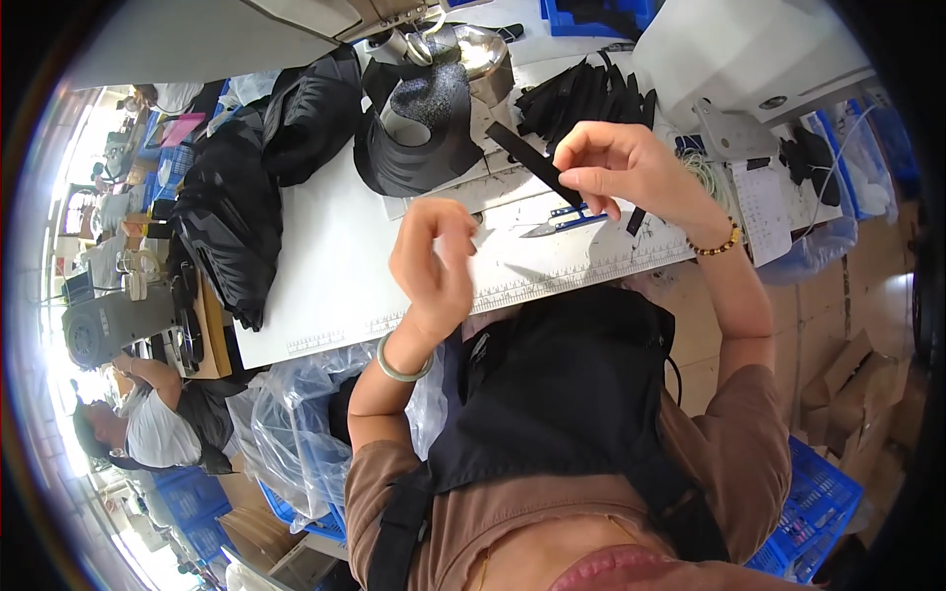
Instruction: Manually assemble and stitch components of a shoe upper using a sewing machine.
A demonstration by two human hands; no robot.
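Left hand [434, 264] above the table [320, 271]: fingers blurred — grasp cannot be determined. Right hand [631, 175] above the table: fingertips hide part of the held black strip [525, 155]. Scissors [562, 226] on the table: handles partly covered. Blue bin [576, 29] at the table's far side: cut off by the upper edge. Paper [762, 212] at the table's right end — print too small to read.

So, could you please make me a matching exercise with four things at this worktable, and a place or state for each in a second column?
Column one
1. right hand
2. left hand
3. snips
4. pile of dark strips

Column two
A. heaped on the far side of the table, beyond both hands
B. fingers curled, a pale bangle on the forearm below
C. pinching a single black strip
D. blue-handled, lying on the white tabletop near its front edge

Pairs: 1-C, 2-B, 3-D, 4-A
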